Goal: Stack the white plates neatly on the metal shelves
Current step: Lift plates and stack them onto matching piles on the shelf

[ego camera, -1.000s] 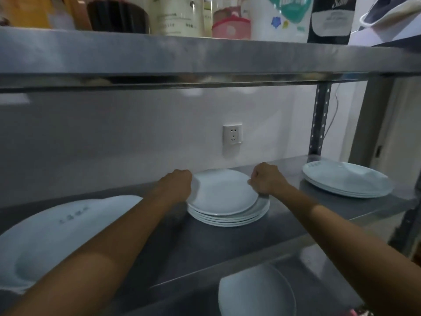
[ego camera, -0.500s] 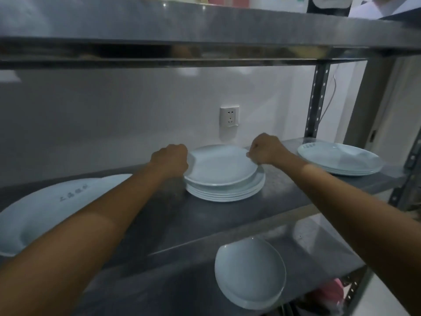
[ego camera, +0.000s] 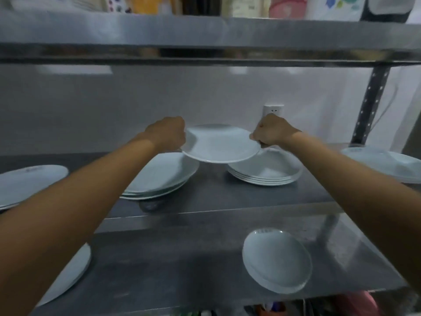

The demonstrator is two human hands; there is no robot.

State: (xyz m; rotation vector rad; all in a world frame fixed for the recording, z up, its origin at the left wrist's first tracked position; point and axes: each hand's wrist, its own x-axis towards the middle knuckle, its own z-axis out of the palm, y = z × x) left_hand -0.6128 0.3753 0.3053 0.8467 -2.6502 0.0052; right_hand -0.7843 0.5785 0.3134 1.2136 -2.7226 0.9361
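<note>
White plate (ego camera: 219,144) is gripped at opposite rims by left hand (ego camera: 167,133) and right hand (ego camera: 271,131), above the shelf (ego camera: 227,199).

Both hands hold one white plate (ego camera: 219,144) in the air above the middle shelf (ego camera: 227,197). The left hand (ego camera: 168,134) grips its left rim and the right hand (ego camera: 271,132) grips its right rim. Below it, to the right, stands a small stack of plates (ego camera: 266,172); to the left lies a larger stack (ego camera: 161,176), perhaps three plates, the picture is blurred. On the lower shelf (ego camera: 182,258) rests another plate (ego camera: 276,261).
</note>
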